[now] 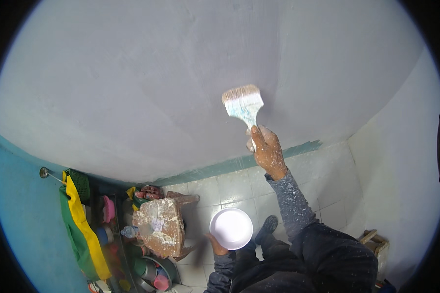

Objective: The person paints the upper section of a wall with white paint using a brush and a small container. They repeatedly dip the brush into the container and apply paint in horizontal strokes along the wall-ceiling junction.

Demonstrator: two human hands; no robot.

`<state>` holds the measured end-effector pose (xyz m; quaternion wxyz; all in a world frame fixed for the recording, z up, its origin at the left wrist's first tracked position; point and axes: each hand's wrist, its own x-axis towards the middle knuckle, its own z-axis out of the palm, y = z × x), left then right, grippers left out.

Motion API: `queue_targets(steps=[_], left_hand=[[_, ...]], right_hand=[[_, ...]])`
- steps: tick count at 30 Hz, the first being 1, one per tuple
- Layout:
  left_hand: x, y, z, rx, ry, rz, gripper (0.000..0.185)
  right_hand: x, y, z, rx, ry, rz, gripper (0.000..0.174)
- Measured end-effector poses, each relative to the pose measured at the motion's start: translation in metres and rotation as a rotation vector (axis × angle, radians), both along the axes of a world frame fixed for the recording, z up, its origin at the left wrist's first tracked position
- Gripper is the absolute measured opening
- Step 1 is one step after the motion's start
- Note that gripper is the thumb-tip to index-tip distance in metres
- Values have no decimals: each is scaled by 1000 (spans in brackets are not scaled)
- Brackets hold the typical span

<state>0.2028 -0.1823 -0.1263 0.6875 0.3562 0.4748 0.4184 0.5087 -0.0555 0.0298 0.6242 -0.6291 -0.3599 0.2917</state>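
Note:
My right hand (268,150), speckled with paint, grips the handle of a wide flat paintbrush (245,104). Its bristles point up at the pale lilac wall (161,84); whether they touch it I cannot tell. White and light blue paint coats the brush's body. Lower down, my left hand (218,246) holds a round bowl (231,229) of pale, whitish paint by its left side. Part of that hand is hidden beneath the bowl. A darker, wet-looking strip runs up the wall above the brush.
A paint-spattered wooden stool (161,227) bears a plastic bottle (130,231). Left of it, a rack with a green and yellow cover (82,223) stands near tubs and a basin (172,271). Tiled floor (234,186) meets a green wall band (220,166). A wooden object (376,241) sits at right.

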Motion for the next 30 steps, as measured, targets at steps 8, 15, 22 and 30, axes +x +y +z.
queue_targets(steps=[8, 15, 22, 30], left_hand=[[-16, 7, -20, 86, 35, -12, 61], [-13, 10, 2, 85, -21, -60, 67], [1, 9, 15, -6, -163, -51, 74], [-18, 2, 11, 64, -129, -103, 81]], right_hand=[[7, 8, -118, -148, -129, -83, 49], [26, 16, -136, 53, -1066, -175, 50], [13, 5, 29, 59, 53, -28, 33], [-1, 32, -138, -64, -201, -109, 48]])
